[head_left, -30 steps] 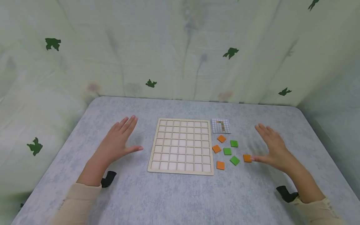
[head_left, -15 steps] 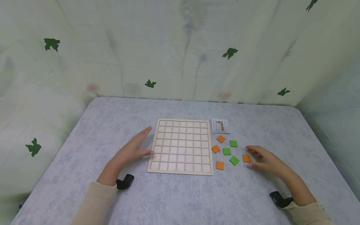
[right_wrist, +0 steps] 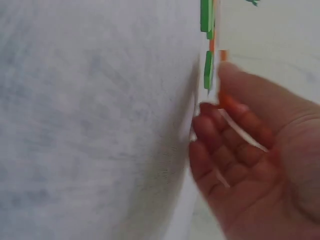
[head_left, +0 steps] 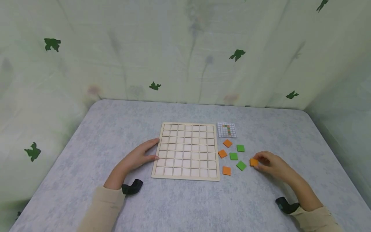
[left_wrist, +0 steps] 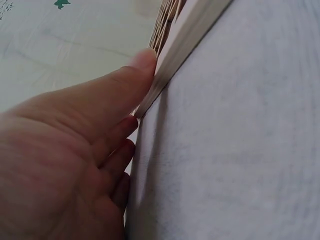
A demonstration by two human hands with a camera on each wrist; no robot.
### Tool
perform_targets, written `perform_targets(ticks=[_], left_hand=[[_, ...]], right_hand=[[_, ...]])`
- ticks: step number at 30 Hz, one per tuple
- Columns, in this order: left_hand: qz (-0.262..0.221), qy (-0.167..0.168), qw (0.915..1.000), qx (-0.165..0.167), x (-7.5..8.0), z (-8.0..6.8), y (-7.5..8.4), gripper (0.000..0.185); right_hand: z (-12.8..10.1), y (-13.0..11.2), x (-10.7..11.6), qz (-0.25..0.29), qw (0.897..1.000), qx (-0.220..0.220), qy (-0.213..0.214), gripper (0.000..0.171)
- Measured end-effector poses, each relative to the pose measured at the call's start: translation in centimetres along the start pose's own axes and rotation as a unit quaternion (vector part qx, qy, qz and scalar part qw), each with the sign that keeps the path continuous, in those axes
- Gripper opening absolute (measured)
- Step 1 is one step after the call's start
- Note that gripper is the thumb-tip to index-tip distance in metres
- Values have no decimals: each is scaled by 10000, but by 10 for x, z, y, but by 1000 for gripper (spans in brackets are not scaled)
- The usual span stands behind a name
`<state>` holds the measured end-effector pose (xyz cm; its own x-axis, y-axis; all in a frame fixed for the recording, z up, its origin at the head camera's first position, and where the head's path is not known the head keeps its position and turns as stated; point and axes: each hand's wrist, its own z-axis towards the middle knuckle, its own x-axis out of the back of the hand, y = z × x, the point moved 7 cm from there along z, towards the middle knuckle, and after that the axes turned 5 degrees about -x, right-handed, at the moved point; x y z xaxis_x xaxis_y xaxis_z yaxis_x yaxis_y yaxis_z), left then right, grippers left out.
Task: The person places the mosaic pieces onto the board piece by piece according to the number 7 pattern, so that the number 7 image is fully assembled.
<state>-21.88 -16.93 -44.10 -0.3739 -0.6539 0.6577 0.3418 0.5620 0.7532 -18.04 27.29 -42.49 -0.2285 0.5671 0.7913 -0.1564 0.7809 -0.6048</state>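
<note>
Orange tile (head_left: 253,162): small flat square, lying on the bench (head_left: 185,206) at the right end of the loose tile cluster, well right of the wooden grid board (head_left: 187,150).
Right hand (head_left: 272,165): fingers curled down over the orange tile, thumb and fingertips closing on its edges; in the right wrist view the tile (right_wrist: 223,100) sits between thumb and fingers, blurred, so a full pinch or a first touch cannot be told apart for certain.
Left hand (head_left: 138,156): rests flat on the bench, thumb (left_wrist: 131,75) pressed against the board's left edge (left_wrist: 175,50); fingers relaxed, holding nothing.
Handling: judged light, thin and rigid, likely painted wood or plastic; smooth faces may slip, and lying flush on the bench leaves little to get under.
Where to hold: best by 2 opposite edges with thumb and forefinger, tipping 1 edge up first.
Orientation: face up, flat; being square it has no long axis; its sides are turned slightly off the board's grid lines.
Neighbours: a green tile (head_left: 241,165) just beside it on the left, not touching; 2 more green and 3 more orange tiles further left.
Pattern card (head_left: 227,129): small gridded card at the board's far right corner, with a short orange and green figure.
Board: all cells bare.
</note>
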Motion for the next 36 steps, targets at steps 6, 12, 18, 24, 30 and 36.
perform_targets(ticks=[6,12,18,24,30,36], left_hand=[[151,-94,9995,-273,-2,0,1,72],[333,-99,9991,-236,0,-1,-1,71],[335,-114,9991,-219,1,-1,-2,69],[345,-136,9991,-223,-1,-1,-3,70],[266,-112,9993,-252,-2,-1,-3,71],[285,-63,9991,-293,-3,-2,-2,71]], right_hand=[[15,-26,12,13,9989,162,445,29],[45,-71,16,351,9928,772,844,33],[81,-118,4,994,9815,1405,834,35],[120,-149,-22,1546,9742,1515,640,36],[149,-169,-55,1893,9704,1463,323,34],[168,-172,-87,1646,9774,1328,9,30]])
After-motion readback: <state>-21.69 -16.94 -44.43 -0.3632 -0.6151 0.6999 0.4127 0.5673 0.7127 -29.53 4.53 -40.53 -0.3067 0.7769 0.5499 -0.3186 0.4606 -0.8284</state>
